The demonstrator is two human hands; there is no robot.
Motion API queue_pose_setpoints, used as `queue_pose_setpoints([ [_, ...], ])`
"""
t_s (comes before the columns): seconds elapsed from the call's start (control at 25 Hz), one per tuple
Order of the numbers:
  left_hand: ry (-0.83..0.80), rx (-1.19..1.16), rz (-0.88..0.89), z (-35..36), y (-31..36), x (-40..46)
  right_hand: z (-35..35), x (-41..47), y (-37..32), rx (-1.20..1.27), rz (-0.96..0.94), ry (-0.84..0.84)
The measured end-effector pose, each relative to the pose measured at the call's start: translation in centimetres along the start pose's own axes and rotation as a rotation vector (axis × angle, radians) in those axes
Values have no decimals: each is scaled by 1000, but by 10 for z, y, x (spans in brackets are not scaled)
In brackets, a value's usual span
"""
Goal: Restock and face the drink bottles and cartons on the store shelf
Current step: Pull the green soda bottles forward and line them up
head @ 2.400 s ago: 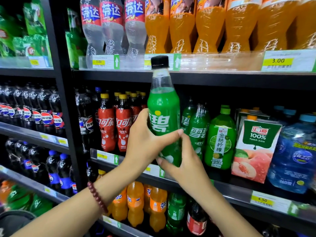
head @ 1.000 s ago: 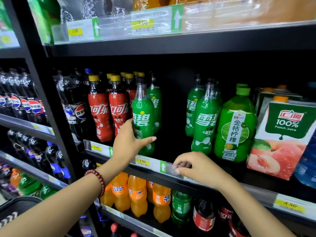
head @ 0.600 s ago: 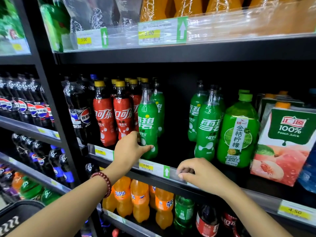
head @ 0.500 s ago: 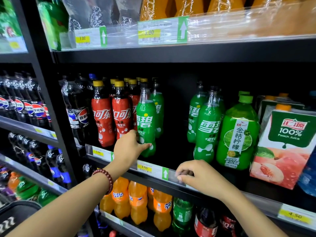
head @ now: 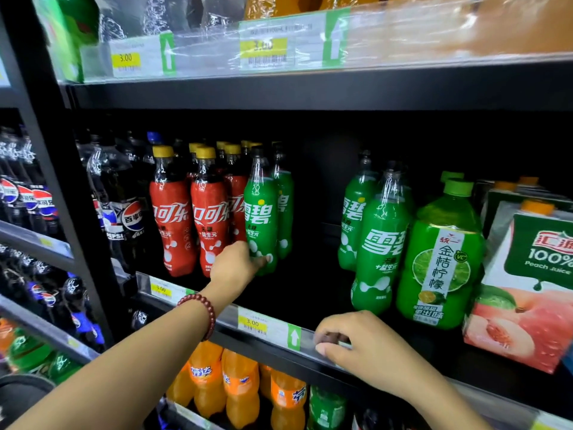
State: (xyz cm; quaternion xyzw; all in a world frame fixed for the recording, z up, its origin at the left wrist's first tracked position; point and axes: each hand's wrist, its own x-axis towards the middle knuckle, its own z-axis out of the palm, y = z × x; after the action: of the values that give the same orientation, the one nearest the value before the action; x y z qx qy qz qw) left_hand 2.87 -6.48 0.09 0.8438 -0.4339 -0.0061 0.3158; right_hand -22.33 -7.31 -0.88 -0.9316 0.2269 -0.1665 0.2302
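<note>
Sprite bottle now seated on the shelf, no longer held aloft.

My left hand (head: 236, 265) grips the green Sprite bottle (head: 260, 218) base beside the red Coca-Cola bottles (head: 192, 212); my right hand (head: 361, 342) curls on the price rail (head: 266, 328), tag reading 3.00.

The green Sprite bottle (head: 261, 225) is clear glossy plastic with a shiny wrap label, as are the red Coca-Cola bottles (head: 173, 218). The peach juice carton (head: 524, 293) looks like smooth coated paperboard. The shelf edge (head: 310, 94) is matt black metal fronted by a glossy transparent plastic price strip (head: 269, 328).
</note>
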Motion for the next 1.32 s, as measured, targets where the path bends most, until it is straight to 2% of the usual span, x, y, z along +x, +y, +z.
queue_pose_setpoints([
  [0.44,-85,174,61,10,15,24,0,4,1,24,-10,-19],
  [0.6,-99,160,68,17,17,32,-2,6,1,34,-16,-26],
  [0.72,-104,57,28,21,15,36,-3,5,0,33,-4,-24],
  [0.84,-59,70,23,18,14,29,-2,4,-1,22,9,-20],
  [0.96,118,106,108,7,19,16,-2,3,-2,20,22,-13],
  [1.08,189,12,298,7,41,4,-1,2,-1,24,32,-6],
  [1.16,107,-131,365,18,64,2,-1,2,-2,32,37,-6],
  [1.32,-79,-455,314,46,105,9,-2,3,-2,21,39,-6],
])
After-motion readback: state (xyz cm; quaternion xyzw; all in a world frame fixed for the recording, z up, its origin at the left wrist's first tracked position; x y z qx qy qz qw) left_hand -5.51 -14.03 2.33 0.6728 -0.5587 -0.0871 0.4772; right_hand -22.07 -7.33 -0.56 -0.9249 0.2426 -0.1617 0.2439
